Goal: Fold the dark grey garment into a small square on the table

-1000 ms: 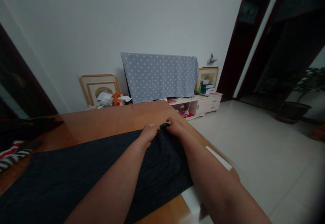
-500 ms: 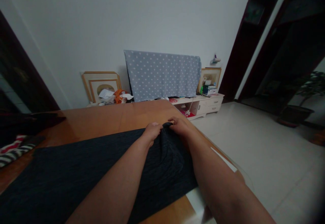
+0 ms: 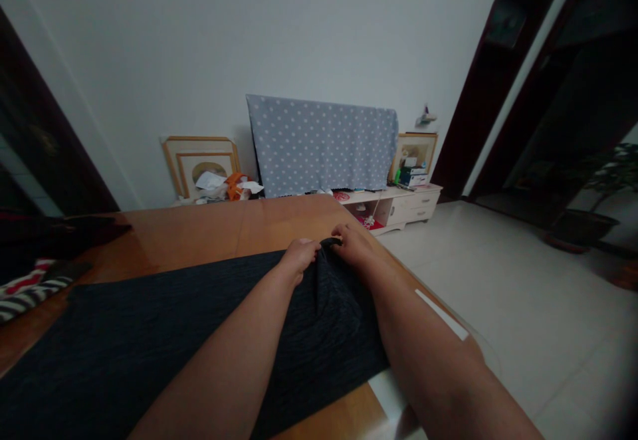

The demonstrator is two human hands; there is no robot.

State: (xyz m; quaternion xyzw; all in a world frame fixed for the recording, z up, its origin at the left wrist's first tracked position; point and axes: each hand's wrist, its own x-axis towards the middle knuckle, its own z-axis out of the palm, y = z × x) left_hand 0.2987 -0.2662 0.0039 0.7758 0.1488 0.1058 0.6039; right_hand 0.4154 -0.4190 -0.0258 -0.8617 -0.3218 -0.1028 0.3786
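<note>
A dark blue-grey garment (image 3: 164,327), probably a pair of trousers, though its full shape is cut off, lies spread along the wooden table (image 3: 199,234). At its far right end, my left hand (image 3: 300,256) pinches the edge. Just to the right, my right hand (image 3: 351,244) grips the same edge with bent fingers. Between the two hands the cloth is lifted into a small fold, and creases run down from it towards me. My forearms cover part of the cloth.
Striped and dark clothes (image 3: 37,287) lie at the table's left. A white strip (image 3: 441,314) sits along the right edge, with tiled floor (image 3: 523,294) beyond. Behind stand a low white cabinet (image 3: 413,204), a dotted grey cover (image 3: 323,144) and a framed picture (image 3: 202,161).
Both hands stay at the same edge of the cloth. The fold between them has opened slightly, and the right hand's fingers have shifted a little. The camera view has moved slightly.
</note>
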